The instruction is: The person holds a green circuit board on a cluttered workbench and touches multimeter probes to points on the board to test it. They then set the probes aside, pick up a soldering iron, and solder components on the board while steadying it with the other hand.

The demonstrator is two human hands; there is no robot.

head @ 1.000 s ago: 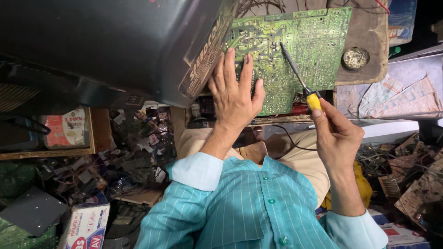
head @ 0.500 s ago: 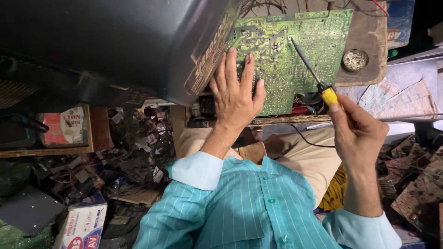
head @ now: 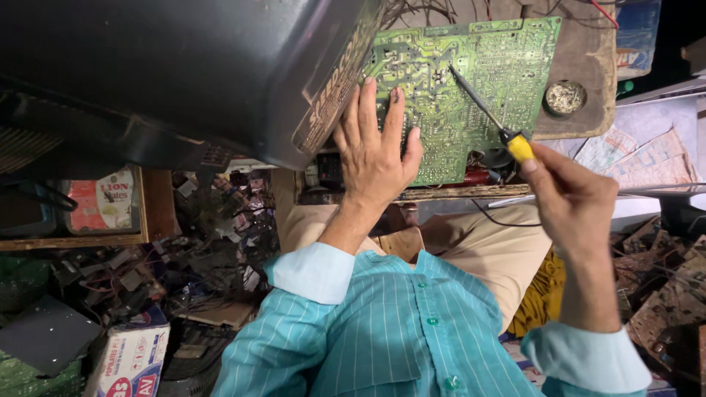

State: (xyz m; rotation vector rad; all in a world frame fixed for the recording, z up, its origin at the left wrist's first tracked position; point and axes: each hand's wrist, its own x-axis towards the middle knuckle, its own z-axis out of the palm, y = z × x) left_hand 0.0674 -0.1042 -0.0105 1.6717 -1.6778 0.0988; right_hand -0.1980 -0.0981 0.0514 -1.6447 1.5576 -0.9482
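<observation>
The green circuit board (head: 471,88) lies solder side up on the worn wooden worktop (head: 581,51), its left edge touching the dark grey plastic housing (head: 184,73) that fills the far left. The left hand (head: 375,154) lies flat on the board's near-left part, fingers (head: 368,110) spread and released, pressing rather than gripping. The right hand (head: 573,198) has its fingers clenched around the yellow handle of a screwdriver (head: 489,110), whose thin shaft slants up and left so the tip meets the board near its middle.

The board looks light, stiff and thin, likely brittle if flexed, with sharp solder points over its face; it seems best taken by its bare edges or held down with a flat palm, as here. The screwdriver is slim and rigid, its handle smooth, so a firm pinch close to the shaft suits it.

A small round tin (head: 565,97) of bits sits to the right of the board. Loose scrap parts (head: 213,242) lie heaped near left.
</observation>
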